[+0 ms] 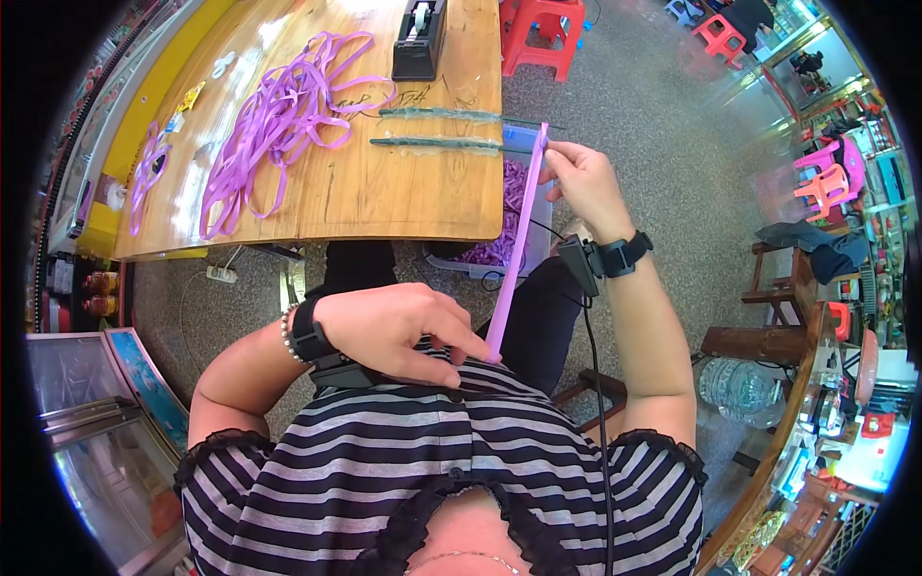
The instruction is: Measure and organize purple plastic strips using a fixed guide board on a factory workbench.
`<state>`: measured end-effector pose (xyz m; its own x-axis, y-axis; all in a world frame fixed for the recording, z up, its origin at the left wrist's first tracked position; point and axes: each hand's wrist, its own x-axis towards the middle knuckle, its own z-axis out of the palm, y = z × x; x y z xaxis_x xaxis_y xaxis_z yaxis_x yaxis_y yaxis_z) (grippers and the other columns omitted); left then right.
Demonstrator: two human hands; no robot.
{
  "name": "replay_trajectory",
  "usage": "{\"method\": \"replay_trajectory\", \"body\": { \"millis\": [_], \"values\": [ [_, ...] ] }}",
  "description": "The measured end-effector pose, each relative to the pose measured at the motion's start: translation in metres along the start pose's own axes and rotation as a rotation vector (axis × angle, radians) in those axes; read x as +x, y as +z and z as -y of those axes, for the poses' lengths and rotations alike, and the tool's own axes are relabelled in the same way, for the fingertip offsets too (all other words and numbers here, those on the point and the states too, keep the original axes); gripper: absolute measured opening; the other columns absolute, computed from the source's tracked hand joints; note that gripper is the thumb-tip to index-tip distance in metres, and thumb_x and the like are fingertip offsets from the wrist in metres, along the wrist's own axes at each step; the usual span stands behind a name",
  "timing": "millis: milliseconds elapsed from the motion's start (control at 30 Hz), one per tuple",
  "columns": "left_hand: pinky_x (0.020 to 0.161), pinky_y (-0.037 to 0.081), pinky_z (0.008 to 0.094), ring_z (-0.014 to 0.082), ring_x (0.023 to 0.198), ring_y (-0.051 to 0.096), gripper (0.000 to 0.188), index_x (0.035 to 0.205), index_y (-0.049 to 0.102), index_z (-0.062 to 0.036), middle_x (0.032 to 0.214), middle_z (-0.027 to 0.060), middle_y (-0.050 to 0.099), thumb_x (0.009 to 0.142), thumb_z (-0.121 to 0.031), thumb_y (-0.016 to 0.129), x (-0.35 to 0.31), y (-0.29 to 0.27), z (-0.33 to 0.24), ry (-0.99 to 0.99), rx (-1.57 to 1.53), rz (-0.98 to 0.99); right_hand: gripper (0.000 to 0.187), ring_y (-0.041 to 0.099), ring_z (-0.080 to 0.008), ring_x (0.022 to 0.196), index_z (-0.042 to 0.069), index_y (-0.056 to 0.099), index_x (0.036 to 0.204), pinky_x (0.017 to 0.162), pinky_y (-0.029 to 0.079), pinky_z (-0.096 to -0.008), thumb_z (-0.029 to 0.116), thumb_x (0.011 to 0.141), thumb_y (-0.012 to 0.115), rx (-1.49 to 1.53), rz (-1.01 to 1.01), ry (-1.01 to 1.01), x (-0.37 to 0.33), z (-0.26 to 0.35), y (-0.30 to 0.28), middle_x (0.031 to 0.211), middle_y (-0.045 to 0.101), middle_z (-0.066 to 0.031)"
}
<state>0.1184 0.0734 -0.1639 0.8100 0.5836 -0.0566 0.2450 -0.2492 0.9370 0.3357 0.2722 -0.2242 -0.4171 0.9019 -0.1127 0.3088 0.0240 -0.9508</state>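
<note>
A length of purple ribbon (521, 226) runs taut between my two hands, beyond the table's right edge. My left hand (408, 331) is close to my body, its fingertips pinched on the ribbon's near end. Farther out, my right hand (584, 182) pinches the ribbon near its far end with thumb and fingers. Two thin dark green rods (437, 144) are fixed to the tabletop with clear material and stick out past its edge. The ribbon's far end is beside their tips; whether it wraps around them I cannot tell.
A loose heap of purple ribbon (279, 125) lies on the wooden table (403, 202), with a black tape dispenser (419, 43) behind it. Below the edge, a plastic bin (480, 267) holds many purple pieces. A black cable (597, 384) hangs from my right wrist. Red stools (543, 38) stand beyond.
</note>
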Motion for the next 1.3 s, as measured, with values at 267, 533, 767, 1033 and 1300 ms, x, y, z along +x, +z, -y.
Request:
{"method": "replay_trajectory", "body": {
  "millis": [267,533,767,1033,1300],
  "values": [
    [0.073,0.051,0.0359,0.0267,0.081,0.063,0.043,0.126,0.066,-0.0076,0.09,0.0103,0.068,0.085,-0.016,0.075,-0.005,0.005,-0.001,0.14,-0.026,-0.094,0.029,0.071,-0.0219,0.069,0.001,0.071,0.109,0.064,0.055,-0.0345,0.021,0.093,0.059,-0.233,-0.128,-0.1,0.007,0.013,0.02,0.082,0.073,-0.0158],
    [0.073,0.051,0.0371,0.0262,0.08,0.063,0.049,0.135,0.059,-0.0087,0.091,0.0095,0.068,0.089,-0.018,0.071,0.017,0.018,0.015,0.04,0.003,0.077,0.028,0.072,-0.0177,0.07,0.0,0.071,0.109,0.066,0.054,-0.0316,0.02,0.091,0.063,-0.583,-0.273,-0.305,0.002,0.008,0.02,0.081,0.074,-0.012],
    [0.072,0.051,0.0338,0.0206,0.076,0.061,0.058,0.145,0.049,-0.0134,0.096,0.0078,0.07,0.091,-0.021,0.069,0.019,0.032,0.053,-0.104,-0.051,0.183,0.025,0.064,-0.0116,0.069,-0.001,0.067,0.109,0.062,0.051,-0.0271,0.016,0.091,0.065,-0.342,-0.286,-0.309,-0.031,-0.023,0.02,0.083,0.07,-0.0059],
    [0.072,0.05,0.0317,0.0179,0.078,0.057,0.068,0.152,0.039,-0.0189,0.106,0.0083,0.066,0.091,-0.016,0.069,0.015,0.043,0.076,-0.123,-0.09,0.193,0.017,0.059,-0.0063,0.076,0.003,0.068,0.103,0.071,0.048,-0.0218,0.018,0.095,0.066,0.209,0.12,0.121,-0.098,-0.04,0.016,0.09,0.068,-0.0002],
    [0.077,0.049,0.0326,0.0193,0.083,0.056,0.07,0.154,0.035,-0.023,0.107,0.0085,0.064,0.093,-0.018,0.068,0.015,0.048,0.075,-0.149,-0.107,0.18,0.019,0.061,-0.0084,0.089,0.0,0.07,0.104,0.085,0.048,-0.0248,0.016,0.096,0.065,0.334,0.296,0.2,-0.147,-0.045,0.023,0.096,0.07,-0.002]
  ]
}}
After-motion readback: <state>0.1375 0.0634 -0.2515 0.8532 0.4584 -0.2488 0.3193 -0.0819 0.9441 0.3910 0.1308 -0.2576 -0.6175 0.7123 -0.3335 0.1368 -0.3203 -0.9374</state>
